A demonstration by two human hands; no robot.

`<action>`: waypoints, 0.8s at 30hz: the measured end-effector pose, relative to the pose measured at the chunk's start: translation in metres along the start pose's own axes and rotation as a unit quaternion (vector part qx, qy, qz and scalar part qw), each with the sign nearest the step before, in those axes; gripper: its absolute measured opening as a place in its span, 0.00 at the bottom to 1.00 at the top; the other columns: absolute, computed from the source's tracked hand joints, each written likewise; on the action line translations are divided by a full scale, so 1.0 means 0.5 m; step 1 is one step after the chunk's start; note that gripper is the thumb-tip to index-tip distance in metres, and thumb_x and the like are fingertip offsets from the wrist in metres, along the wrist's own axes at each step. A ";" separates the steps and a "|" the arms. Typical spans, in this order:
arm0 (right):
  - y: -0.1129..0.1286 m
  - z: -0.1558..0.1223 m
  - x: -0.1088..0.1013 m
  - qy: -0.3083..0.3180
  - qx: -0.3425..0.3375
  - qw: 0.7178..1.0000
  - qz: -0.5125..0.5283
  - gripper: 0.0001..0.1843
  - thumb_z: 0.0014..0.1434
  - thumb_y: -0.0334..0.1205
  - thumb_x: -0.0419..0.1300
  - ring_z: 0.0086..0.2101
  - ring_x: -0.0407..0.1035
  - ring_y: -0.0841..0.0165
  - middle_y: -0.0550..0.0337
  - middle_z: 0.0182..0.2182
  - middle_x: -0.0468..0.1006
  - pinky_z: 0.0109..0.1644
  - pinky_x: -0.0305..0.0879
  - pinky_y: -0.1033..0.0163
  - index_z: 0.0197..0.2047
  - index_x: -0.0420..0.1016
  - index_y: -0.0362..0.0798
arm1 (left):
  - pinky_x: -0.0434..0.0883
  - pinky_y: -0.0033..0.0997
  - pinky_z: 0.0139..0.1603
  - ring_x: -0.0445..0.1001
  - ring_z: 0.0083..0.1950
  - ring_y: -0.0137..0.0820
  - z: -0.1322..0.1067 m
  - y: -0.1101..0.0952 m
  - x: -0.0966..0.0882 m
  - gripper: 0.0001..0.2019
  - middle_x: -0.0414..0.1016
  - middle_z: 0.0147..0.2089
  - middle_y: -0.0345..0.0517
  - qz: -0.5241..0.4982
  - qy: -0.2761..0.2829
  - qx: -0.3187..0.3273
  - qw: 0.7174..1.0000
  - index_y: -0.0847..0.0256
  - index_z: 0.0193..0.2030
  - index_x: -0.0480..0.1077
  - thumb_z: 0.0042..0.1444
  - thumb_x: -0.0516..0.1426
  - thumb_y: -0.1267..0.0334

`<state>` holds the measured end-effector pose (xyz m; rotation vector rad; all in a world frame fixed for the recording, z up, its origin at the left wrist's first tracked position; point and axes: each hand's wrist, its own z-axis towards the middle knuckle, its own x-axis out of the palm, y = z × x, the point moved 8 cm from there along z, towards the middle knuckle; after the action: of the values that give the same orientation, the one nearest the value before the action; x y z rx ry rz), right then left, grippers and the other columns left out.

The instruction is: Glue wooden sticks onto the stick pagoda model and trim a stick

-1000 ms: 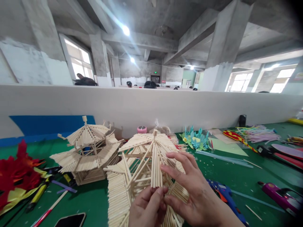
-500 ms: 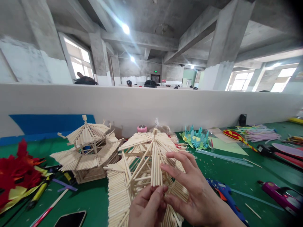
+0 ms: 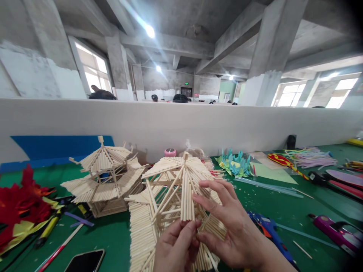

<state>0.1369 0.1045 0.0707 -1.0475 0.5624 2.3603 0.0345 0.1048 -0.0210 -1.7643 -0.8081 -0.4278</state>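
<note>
A model pavilion made of thin wooden sticks [image 3: 141,230] stands right in front of me, its tiered roof partly framed and partly covered with sticks. At the lower ends of a narrow row of roof sticks [image 3: 187,200], my left hand [image 3: 178,245] is closed in a pinch. Whatever lies between its fingertips is hidden. My right hand [image 3: 227,223] has its fingers spread. Its fingertips rest against or very near the right side of that row, and its thumb is close to my left fingers. Both hands cover part of the lower roof.
A second stick pavilion [image 3: 107,181] stands at left, beside red paper leaves [image 3: 22,204]. A phone [image 3: 85,260] lies at the front. To the right are a blue glue gun [image 3: 269,230], a purple tool [image 3: 334,230] and a blue paper flower [image 3: 234,164]. A white partition [image 3: 181,124] runs behind.
Both hands keep almost the same position at the row of roof sticks. The view has shifted very slightly.
</note>
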 end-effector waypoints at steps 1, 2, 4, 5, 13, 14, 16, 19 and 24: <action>0.000 0.000 0.000 0.001 0.001 1.000 0.000 0.28 0.50 0.41 0.59 0.55 0.46 0.57 0.53 0.55 0.51 0.58 0.45 0.50 0.54 0.60 0.48 | 0.62 0.15 0.17 0.62 0.13 0.16 0.001 0.000 0.000 0.09 0.76 0.16 0.42 -0.001 0.001 0.000 1.000 0.63 0.16 0.76 0.25 0.70 0.68; 0.000 -0.001 0.001 0.003 0.001 1.000 0.001 0.28 0.50 0.41 0.59 0.55 0.46 0.57 0.53 0.55 0.51 0.59 0.45 0.50 0.54 0.60 0.48 | 0.62 0.15 0.17 0.62 0.13 0.16 0.001 0.001 0.000 0.10 0.76 0.16 0.42 -0.001 0.001 0.000 1.000 0.63 0.16 0.76 0.24 0.70 0.67; -0.001 -0.001 0.001 0.005 0.003 1.000 0.003 0.27 0.50 0.41 0.59 0.55 0.46 0.57 0.53 0.55 0.51 0.59 0.45 0.50 0.54 0.60 0.48 | 0.62 0.15 0.17 0.63 0.14 0.17 0.002 0.000 -0.001 0.11 0.76 0.16 0.41 0.000 0.001 0.004 1.000 0.63 0.16 0.76 0.23 0.71 0.66; -0.001 -0.001 0.001 0.005 0.005 1.000 0.004 0.27 0.50 0.41 0.59 0.55 0.46 0.57 0.53 0.55 0.51 0.59 0.45 0.50 0.54 0.60 0.48 | 0.63 0.14 0.18 0.64 0.14 0.17 0.002 0.000 -0.001 0.11 0.76 0.16 0.41 0.000 0.000 0.005 1.000 0.63 0.16 0.75 0.22 0.71 0.66; -0.001 0.001 0.000 -0.002 0.002 1.000 0.002 0.28 0.50 0.41 0.59 0.55 0.47 0.56 0.53 0.55 0.51 0.58 0.44 0.49 0.55 0.60 0.49 | 0.64 0.14 0.19 0.65 0.15 0.17 0.000 0.000 0.000 0.13 0.77 0.17 0.41 -0.004 -0.004 0.009 1.000 0.64 0.17 0.76 0.20 0.71 0.65; -0.001 0.002 0.000 -0.003 0.001 1.000 0.001 0.28 0.50 0.41 0.59 0.55 0.47 0.56 0.53 0.55 0.51 0.58 0.44 0.49 0.54 0.60 0.49 | 0.64 0.14 0.18 0.65 0.15 0.17 0.001 0.001 -0.001 0.13 0.76 0.16 0.41 -0.006 -0.004 0.008 1.000 0.63 0.16 0.76 0.19 0.71 0.64; -0.001 0.003 0.000 -0.001 0.003 1.000 -0.001 0.27 0.51 0.42 0.59 0.55 0.47 0.56 0.53 0.55 0.52 0.58 0.45 0.49 0.54 0.61 0.49 | 0.64 0.15 0.18 0.65 0.14 0.18 0.004 0.003 -0.004 0.14 0.75 0.15 0.40 -0.006 -0.004 0.002 1.000 0.63 0.16 0.76 0.17 0.71 0.63; -0.002 0.001 0.001 0.002 0.003 1.000 0.002 0.28 0.51 0.42 0.58 0.55 0.47 0.56 0.52 0.55 0.52 0.58 0.46 0.49 0.55 0.60 0.49 | 0.65 0.16 0.19 0.66 0.15 0.19 0.006 0.004 -0.009 0.15 0.76 0.16 0.40 -0.002 -0.005 -0.001 1.000 0.62 0.16 0.76 0.16 0.71 0.63; -0.012 -0.020 -0.022 -0.060 0.006 0.998 0.025 0.35 0.50 0.39 0.58 0.55 0.48 0.57 0.51 0.55 0.54 0.58 0.47 0.49 0.60 0.51 0.45 | 0.64 0.15 0.21 0.65 0.17 0.18 0.004 -0.002 -0.002 0.13 0.71 0.14 0.36 0.026 0.019 0.031 0.999 0.62 0.17 0.76 0.22 0.71 0.59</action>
<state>0.1525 0.1010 0.0720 -0.8891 0.5649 2.4410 0.0328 0.1067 -0.0218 -1.7115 -0.7409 -0.3965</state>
